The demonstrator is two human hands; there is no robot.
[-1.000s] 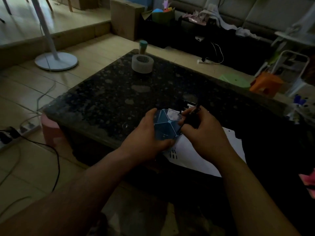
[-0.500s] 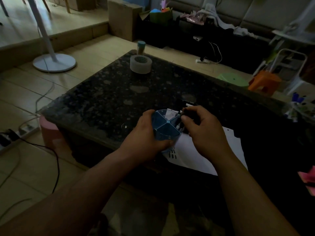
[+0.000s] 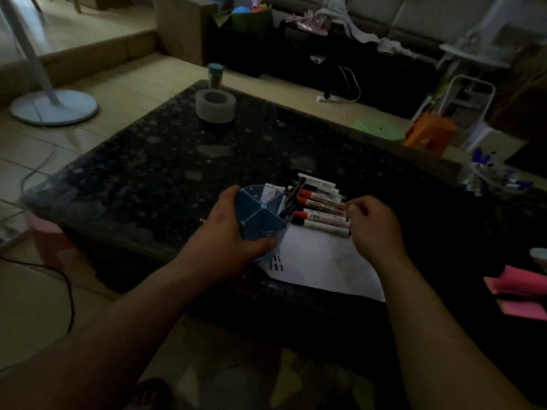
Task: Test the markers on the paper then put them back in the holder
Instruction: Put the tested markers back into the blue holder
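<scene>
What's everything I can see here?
holder: one, blue, near table edge, in left hand
standing markers: at least two, dark, in holder's right side
loose markers: several, white with red or black caps, lying right of holder
paper: one, white, near table edge
tape roll: one, grey, far table end
table: one, dark speckled, centre
fan base: one, white, floor left
stool: one, orange, floor right
left hand: one, grips holder
right hand: one, fingers curled, by loose markers' ends

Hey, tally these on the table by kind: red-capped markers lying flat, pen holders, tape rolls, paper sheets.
Red-capped white markers lying flat: 3
Blue plastic divided holder: 1
Grey tape roll: 1
White paper sheet: 1
Total: 6
</scene>
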